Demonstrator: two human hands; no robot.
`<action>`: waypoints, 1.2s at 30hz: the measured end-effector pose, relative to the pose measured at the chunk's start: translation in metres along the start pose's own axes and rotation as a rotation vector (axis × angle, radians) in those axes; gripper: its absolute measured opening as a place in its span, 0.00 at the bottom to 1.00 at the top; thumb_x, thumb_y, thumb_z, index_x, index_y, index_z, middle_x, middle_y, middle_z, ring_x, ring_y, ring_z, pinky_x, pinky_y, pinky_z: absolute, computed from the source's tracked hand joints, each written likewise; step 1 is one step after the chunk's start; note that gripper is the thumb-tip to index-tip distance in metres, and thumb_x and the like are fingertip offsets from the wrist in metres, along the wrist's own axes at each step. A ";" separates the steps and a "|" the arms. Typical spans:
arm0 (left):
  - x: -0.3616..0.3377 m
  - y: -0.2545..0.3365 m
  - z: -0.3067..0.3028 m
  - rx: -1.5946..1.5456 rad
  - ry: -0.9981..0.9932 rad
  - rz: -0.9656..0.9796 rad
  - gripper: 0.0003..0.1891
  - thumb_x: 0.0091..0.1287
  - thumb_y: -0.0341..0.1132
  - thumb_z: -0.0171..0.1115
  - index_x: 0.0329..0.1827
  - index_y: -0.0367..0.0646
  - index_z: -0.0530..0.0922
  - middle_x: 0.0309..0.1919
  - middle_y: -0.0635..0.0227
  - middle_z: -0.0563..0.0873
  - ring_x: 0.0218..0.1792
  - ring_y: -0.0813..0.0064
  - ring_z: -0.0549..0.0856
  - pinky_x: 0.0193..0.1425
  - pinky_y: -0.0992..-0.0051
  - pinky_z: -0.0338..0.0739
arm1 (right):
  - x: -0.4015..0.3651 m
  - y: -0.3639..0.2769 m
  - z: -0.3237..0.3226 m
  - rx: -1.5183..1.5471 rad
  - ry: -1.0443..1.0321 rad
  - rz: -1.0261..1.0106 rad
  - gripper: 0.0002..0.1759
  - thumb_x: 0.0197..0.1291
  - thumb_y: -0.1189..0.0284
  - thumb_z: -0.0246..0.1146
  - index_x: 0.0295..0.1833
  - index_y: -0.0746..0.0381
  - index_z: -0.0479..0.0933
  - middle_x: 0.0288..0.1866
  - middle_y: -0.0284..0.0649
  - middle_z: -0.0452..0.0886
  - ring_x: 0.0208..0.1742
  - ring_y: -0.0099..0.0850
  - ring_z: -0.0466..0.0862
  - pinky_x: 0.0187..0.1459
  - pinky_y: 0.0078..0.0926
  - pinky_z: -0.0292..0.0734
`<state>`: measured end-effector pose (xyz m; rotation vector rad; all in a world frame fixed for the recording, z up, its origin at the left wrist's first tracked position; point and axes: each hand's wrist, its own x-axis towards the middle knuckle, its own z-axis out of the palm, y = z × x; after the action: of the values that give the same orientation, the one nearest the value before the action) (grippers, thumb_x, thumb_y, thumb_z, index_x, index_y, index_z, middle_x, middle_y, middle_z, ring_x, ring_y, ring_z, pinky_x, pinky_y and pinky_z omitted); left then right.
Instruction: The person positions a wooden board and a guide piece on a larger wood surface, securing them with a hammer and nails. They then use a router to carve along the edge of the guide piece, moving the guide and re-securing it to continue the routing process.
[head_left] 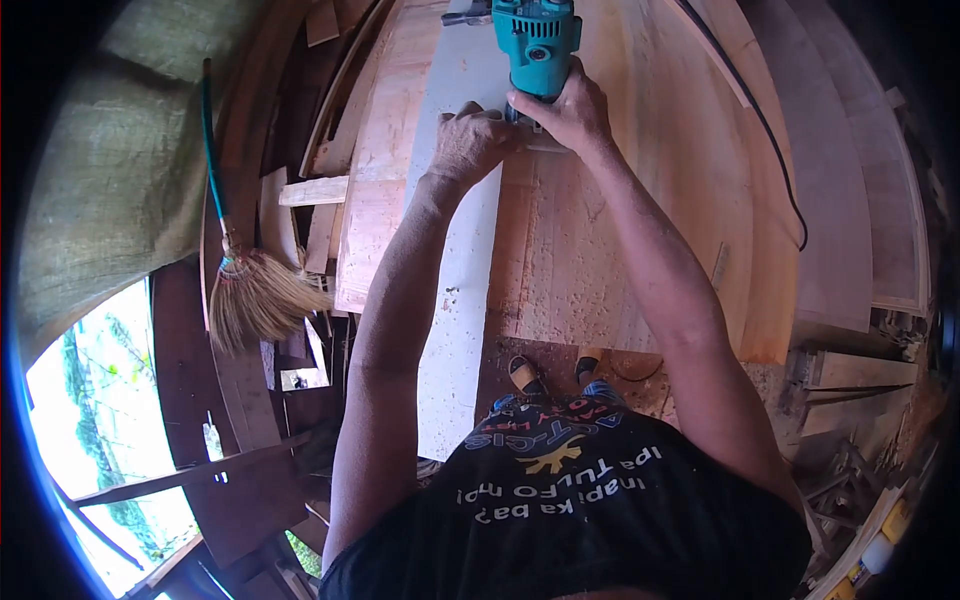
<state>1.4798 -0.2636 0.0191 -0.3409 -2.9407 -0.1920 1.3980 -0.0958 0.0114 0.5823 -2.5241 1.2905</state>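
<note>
My right hand [578, 112] is wrapped round the lower body of a teal handheld router [538, 45], which stands upright on the wooden panel [580, 250]. My left hand [472, 140] is close beside the router's base, its fingers curled. What those fingers grip is hidden. Under my left hand runs a long pale straight board [460, 300], laid lengthwise over the panel and reaching past its near edge. Wood chips lie scattered on the panel. The router's bit cannot be seen.
A dark clamp-like piece [467, 18] sits on the pale board's far part. A black cord [765, 125] trails over the panel's right side. On the left hangs a broom [255, 290] near stacked wood offcuts [312, 192]. More boards [840, 180] are at the right.
</note>
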 end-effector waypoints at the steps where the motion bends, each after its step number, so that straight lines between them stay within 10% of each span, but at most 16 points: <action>1: 0.001 -0.001 0.001 -0.007 0.002 -0.002 0.06 0.62 0.45 0.70 0.42 0.67 0.89 0.40 0.82 0.87 0.51 0.70 0.82 0.58 0.59 0.74 | 0.002 0.001 0.001 -0.002 0.002 -0.004 0.50 0.42 0.39 0.74 0.62 0.62 0.70 0.51 0.50 0.84 0.50 0.44 0.87 0.53 0.42 0.83; 36: 0.048 -0.021 0.013 -0.013 0.033 0.020 0.07 0.62 0.46 0.69 0.42 0.65 0.89 0.39 0.81 0.88 0.50 0.68 0.83 0.57 0.61 0.75 | 0.047 0.015 0.003 0.012 -0.001 -0.004 0.51 0.43 0.38 0.74 0.62 0.65 0.69 0.51 0.52 0.83 0.51 0.46 0.86 0.55 0.44 0.81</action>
<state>1.4272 -0.2719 0.0134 -0.3653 -2.9036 -0.2125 1.3489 -0.1019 0.0174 0.5900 -2.5163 1.3057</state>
